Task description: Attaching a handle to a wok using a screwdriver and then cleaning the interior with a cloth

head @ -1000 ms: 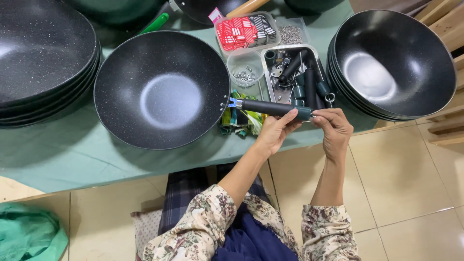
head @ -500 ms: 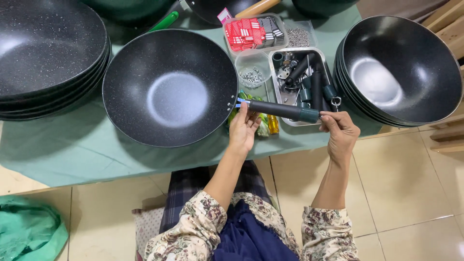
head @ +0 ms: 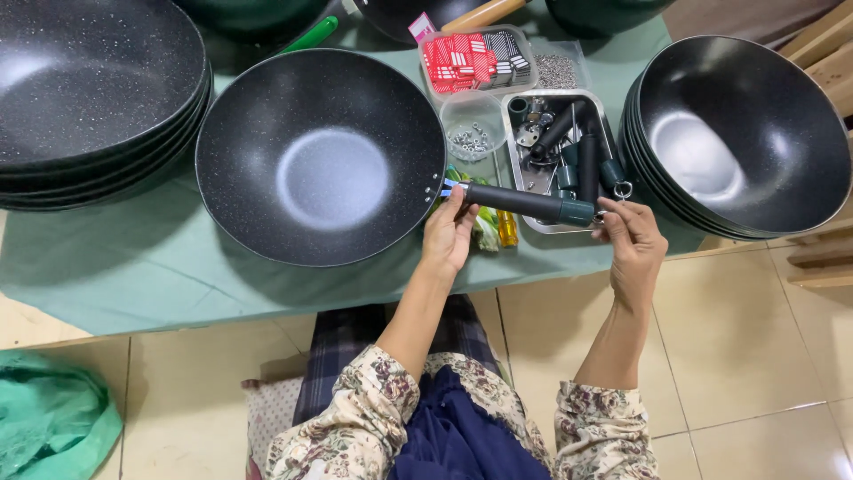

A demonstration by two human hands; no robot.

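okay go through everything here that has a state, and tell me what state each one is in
wok: upright, empty, handle attached
handle: level, held at both ends
left hand: gripping handle base
right hand: at handle tip
metal tray: holds spare handles
small tub: open, holds screws
right stack: nested, tilted

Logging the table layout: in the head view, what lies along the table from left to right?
Stacked pans → single pan → left hand → black handle → right hand → second pan stack.
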